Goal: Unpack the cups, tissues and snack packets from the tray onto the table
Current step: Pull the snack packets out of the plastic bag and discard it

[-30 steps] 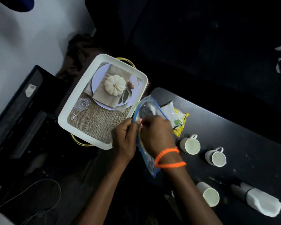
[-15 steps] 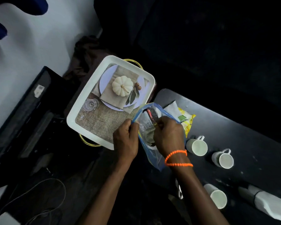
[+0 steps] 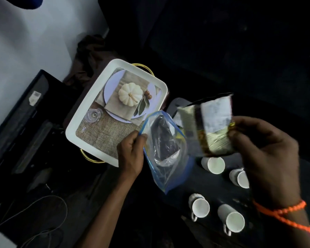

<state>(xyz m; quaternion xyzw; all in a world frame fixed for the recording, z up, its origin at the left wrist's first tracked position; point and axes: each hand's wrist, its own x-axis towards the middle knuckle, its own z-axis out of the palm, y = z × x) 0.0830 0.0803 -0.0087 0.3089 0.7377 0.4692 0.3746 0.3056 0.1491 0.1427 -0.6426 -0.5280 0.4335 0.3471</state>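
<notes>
Snack packet (image 3: 214,126) is up in the air, pinched at its right edge by the right hand (image 3: 265,149), blurred, clear of the zip bag (image 3: 166,151) and directly above the cups. Left hand (image 3: 132,154) pinches the bag's blue rim, so the mouth gapes; bag hangs partly off the table (image 3: 213,187) edge, next to the tray (image 3: 82,122). Something dark is in the bag, can't tell what. Four white cups (image 3: 214,164) lie or stand on the dark table below and right of the packet. Risks: grip is only an edge pinch, so a slip likely drops the packet onto the cups and knocks one over; setting it down blind in that cluster does the same. If the left hand lets go, the bag probably slides off the edge with whatever's left inside. Low light doesn't help placement.
</notes>
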